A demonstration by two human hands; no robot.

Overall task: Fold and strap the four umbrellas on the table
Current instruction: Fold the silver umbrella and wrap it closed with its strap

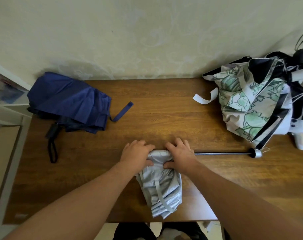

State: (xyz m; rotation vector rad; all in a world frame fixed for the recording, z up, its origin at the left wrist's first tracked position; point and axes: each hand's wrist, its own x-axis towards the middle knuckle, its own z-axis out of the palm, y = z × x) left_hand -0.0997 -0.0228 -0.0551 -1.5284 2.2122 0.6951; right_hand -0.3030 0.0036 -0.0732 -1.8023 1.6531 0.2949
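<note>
A silver-grey umbrella (162,189) lies at the table's front middle, its loose canopy trailing toward me and its strap (162,196) lying across the cloth. My left hand (136,155) and my right hand (180,155) grip its far end side by side, fingers curled over the bunched fabric. A thin dark shaft (221,153) with a silver end cap (257,153) runs right from under my right hand. A navy umbrella (69,103) lies unstrapped at the back left, strap (122,111) loose. A white umbrella with green flowers (249,104) is heaped at the back right over a black one (299,66).
The wooden table (164,115) stands against a pale patterned wall. The navy umbrella's black handle and wrist loop (52,144) lie toward the left edge. A white handle (300,139) sticks out at the right edge. White furniture (5,101) stands to the left.
</note>
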